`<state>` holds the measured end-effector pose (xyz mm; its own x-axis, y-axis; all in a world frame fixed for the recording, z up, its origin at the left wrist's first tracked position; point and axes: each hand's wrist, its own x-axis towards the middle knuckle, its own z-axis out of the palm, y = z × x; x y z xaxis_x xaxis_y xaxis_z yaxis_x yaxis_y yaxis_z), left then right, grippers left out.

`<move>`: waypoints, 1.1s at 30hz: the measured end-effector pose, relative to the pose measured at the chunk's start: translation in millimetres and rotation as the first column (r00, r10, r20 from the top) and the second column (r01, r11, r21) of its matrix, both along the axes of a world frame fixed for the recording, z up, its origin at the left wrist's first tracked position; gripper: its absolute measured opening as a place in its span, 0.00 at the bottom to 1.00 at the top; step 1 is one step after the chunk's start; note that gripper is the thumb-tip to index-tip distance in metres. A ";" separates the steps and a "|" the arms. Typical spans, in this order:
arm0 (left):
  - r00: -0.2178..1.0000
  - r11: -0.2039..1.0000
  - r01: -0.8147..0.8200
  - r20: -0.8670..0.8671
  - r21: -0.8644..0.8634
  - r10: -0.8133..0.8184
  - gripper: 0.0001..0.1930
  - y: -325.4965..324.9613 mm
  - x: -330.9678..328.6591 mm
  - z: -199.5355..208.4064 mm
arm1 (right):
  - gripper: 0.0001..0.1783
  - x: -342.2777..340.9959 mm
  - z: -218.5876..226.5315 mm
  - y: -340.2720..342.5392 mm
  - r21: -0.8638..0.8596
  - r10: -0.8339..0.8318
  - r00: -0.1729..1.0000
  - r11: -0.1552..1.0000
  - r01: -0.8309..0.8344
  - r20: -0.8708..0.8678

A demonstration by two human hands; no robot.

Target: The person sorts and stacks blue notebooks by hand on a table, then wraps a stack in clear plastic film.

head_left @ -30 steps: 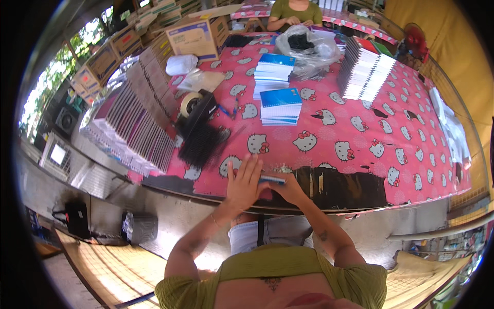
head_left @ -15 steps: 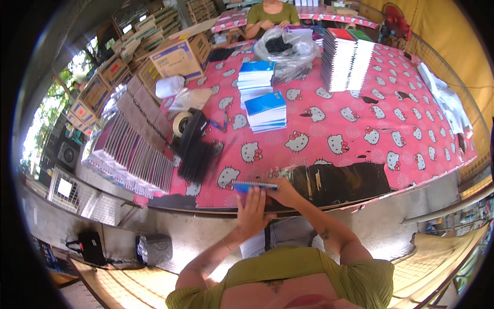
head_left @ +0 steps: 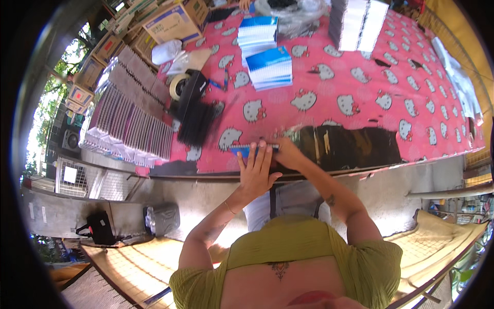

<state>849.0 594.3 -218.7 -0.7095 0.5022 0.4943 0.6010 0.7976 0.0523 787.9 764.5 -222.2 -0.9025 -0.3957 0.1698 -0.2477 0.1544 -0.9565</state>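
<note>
At the table's near edge I have a blue spiral notebook (head_left: 237, 150), its bound edge facing away from me. My left hand (head_left: 254, 167) lies over its cover with the fingers stretched out and the thumb apart. Around the notebook's right end my right hand (head_left: 286, 155) is closed, its fingertips partly hidden. To the left lies a bundle of thin black binding coils (head_left: 197, 129), beside a black tape dispenser (head_left: 192, 91) with a roll of tape (head_left: 178, 86). Farther off are two stacks of blue notebooks (head_left: 270, 69).
A long row of spiral notebooks (head_left: 126, 123) stands along the table's left side. Beyond it is a cardboard box (head_left: 175, 23). Tall notebook stacks (head_left: 356, 26) and a clear plastic bag (head_left: 303, 23) stand at the back. Two pens (head_left: 221, 83) lie near the dispenser.
The view has tilted downward, so the table sits higher and the co-worker is mostly out of sight. My left hand's fingers now reach farther across the notebook; my right hand keeps its grip.
</note>
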 end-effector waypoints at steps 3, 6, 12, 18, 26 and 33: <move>1.000 0.997 0.005 0.009 0.080 -0.006 0.26 0.3 -15.1 44.5 | 0.21 0.9 9.3 0.0 0.041 -0.019 1.000 0.999 0.020 -0.023; 0.996 0.988 0.069 0.050 0.137 -0.077 0.17 -6.6 -37.2 58.3 | 0.20 0.5 10.5 2.9 0.057 -0.016 0.995 0.998 0.021 -0.094; 0.990 0.964 0.095 0.075 0.247 -0.116 0.09 -3.0 -38.5 67.3 | 0.19 3.8 48.4 38.2 0.075 0.015 0.967 0.997 0.004 -0.256; 0.988 0.965 0.130 0.047 0.228 -0.144 0.06 -2.6 -44.6 58.4 | 0.10 -8.6 54.5 60.5 0.045 0.112 0.991 0.993 -0.108 -0.079; 0.977 0.973 0.102 0.163 0.205 -0.137 0.06 0.4 -37.7 67.3 | 0.07 -12.4 61.8 48.2 0.145 0.124 0.965 0.985 -0.091 -0.232; 0.969 0.761 -0.006 0.193 0.649 -0.157 0.13 41.7 -56.6 133.9 | 0.18 25.9 98.5 36.6 -0.346 -0.520 0.822 0.834 0.430 -0.234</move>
<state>792.4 636.0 -84.8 -0.8133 0.1823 0.5525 0.5641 0.4796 0.6721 813.8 801.1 -123.7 -0.8479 0.1704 0.5021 -0.4956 0.0819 -0.8647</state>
